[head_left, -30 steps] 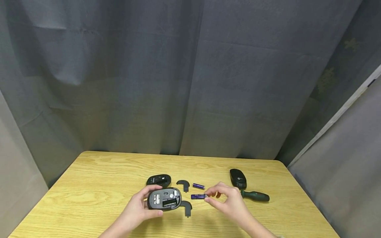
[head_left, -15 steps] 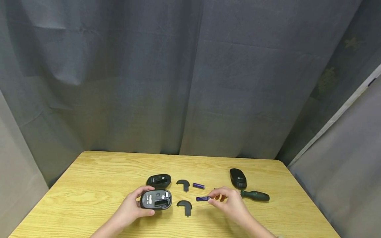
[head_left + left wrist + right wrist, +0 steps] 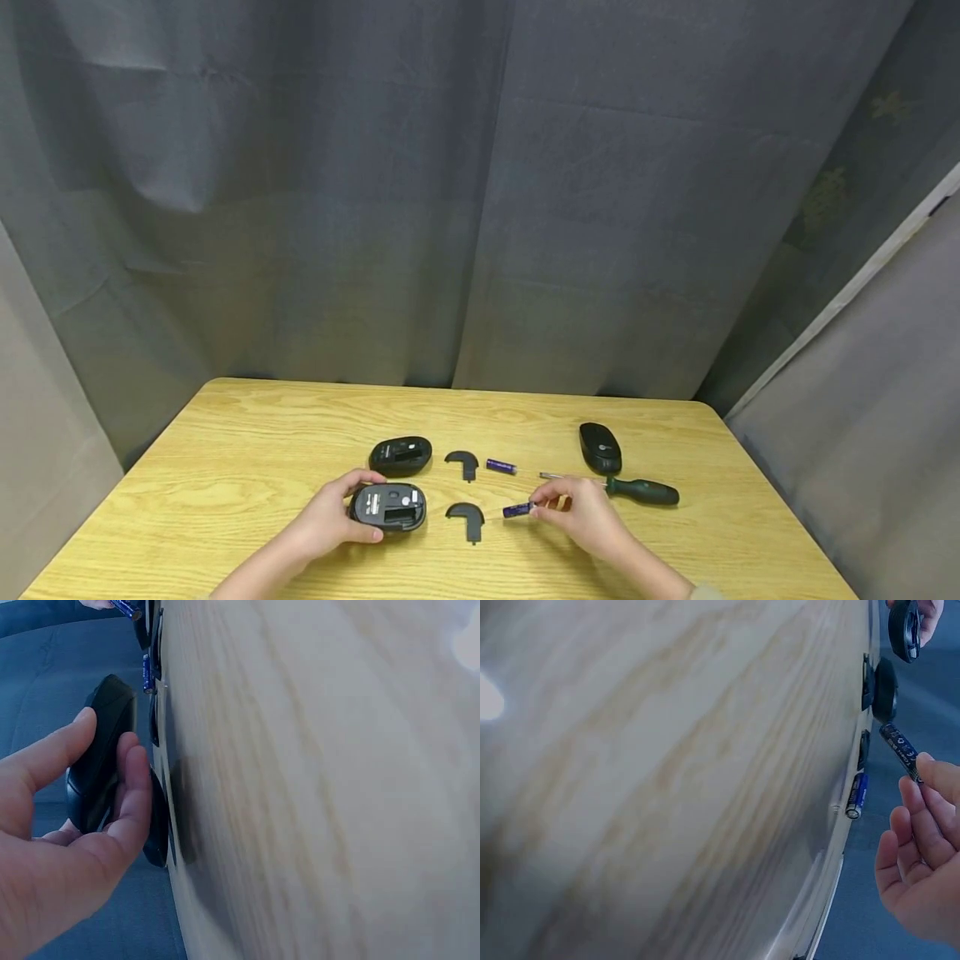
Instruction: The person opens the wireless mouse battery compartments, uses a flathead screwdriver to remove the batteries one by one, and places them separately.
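Note:
My left hand [image 3: 324, 518] grips a black computer mouse [image 3: 388, 507] by its sides, underside up, its long battery slot uncovered and dark. In the left wrist view, thumb and fingers curl round the mouse [image 3: 105, 750] above the table. My right hand [image 3: 585, 515] pinches a purple-blue battery [image 3: 517, 510] by one end between thumb and fingertips; the right wrist view shows the battery [image 3: 900, 750] sticking out from the fingers. Between the hands lies a dark hooked battery cover [image 3: 469, 517]. A second such cover [image 3: 465, 461] and another battery [image 3: 501, 467] lie farther back.
Behind the held mouse, a second mouse [image 3: 401, 455] lies underside up with its slot uncovered. A third black mouse [image 3: 600, 448] rests at the back right, near a green-handled screwdriver [image 3: 642, 492]. A grey curtain [image 3: 480, 250] hangs behind the wooden table [image 3: 270, 433].
My left hand has moved left with the mouse, uncovering the whole near battery cover. My right hand has drawn the battery rightward and slightly toward me, away from the mouse.

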`<state>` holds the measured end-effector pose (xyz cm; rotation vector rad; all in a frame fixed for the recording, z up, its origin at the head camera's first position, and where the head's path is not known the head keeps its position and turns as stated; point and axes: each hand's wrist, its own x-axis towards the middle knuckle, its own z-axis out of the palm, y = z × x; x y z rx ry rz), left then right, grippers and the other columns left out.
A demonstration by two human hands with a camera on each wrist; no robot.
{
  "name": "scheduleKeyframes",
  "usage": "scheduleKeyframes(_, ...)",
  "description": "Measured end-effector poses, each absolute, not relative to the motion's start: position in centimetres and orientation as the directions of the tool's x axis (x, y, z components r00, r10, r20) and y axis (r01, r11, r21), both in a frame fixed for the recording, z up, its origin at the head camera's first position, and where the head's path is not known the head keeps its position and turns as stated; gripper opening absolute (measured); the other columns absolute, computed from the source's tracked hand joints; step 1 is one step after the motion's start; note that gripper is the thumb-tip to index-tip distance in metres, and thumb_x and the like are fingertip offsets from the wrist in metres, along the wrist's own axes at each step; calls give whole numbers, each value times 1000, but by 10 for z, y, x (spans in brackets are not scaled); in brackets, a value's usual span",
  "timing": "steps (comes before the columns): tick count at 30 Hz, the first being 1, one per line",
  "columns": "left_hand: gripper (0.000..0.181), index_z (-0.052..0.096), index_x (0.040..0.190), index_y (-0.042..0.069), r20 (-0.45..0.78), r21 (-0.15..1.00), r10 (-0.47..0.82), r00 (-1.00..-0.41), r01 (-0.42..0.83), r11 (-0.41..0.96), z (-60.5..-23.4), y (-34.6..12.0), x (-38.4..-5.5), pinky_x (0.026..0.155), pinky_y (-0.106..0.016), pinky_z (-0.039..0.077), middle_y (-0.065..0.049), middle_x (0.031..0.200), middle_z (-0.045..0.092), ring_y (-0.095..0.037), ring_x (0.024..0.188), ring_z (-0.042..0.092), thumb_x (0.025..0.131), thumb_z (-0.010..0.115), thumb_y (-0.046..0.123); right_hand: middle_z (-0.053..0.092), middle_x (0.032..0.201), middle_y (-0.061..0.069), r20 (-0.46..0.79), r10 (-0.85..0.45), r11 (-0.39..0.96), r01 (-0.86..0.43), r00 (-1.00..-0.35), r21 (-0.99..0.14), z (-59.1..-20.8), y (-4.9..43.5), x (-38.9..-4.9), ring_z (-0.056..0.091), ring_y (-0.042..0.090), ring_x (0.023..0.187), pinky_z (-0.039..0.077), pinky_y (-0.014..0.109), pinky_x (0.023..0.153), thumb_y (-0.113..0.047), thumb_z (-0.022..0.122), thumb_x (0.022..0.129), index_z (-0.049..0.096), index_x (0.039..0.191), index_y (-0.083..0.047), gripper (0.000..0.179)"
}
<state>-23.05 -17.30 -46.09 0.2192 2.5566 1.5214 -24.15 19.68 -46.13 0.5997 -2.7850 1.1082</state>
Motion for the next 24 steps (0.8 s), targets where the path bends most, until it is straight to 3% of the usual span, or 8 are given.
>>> scheduleKeyframes(4,70,58,118,14,-95,874,199,-975,14,485,-463,-171,-234,98,-59,38,-19,125,57,-40,117,50,56,88,7,65,75,-12,191,-331,679,-374,-924,-632,-464,196,-245,56,3,68,49,19,55,-21,76,79,72,83,-20,6)
scheduleKeyframes(15,70,55,122,10,-158,897,269,-950,-24,441,-468,-173,-243,77,-30,49,-16,116,59,-24,97,58,60,86,8,65,75,-10,162,-380,678,-393,-911,-621,-469,196,-254,56,3,68,49,18,57,-17,75,80,72,85,-14,6)
scheduleKeyframes(24,67,57,121,9,-155,866,253,-955,-8,500,-461,-171,-243,80,-34,49,-12,106,58,-23,95,56,61,86,6,64,74,-10,108,-450,684,-420,-887,-596,-471,197,-256,55,0,66,49,17,57,-12,76,78,70,83,-12,8)
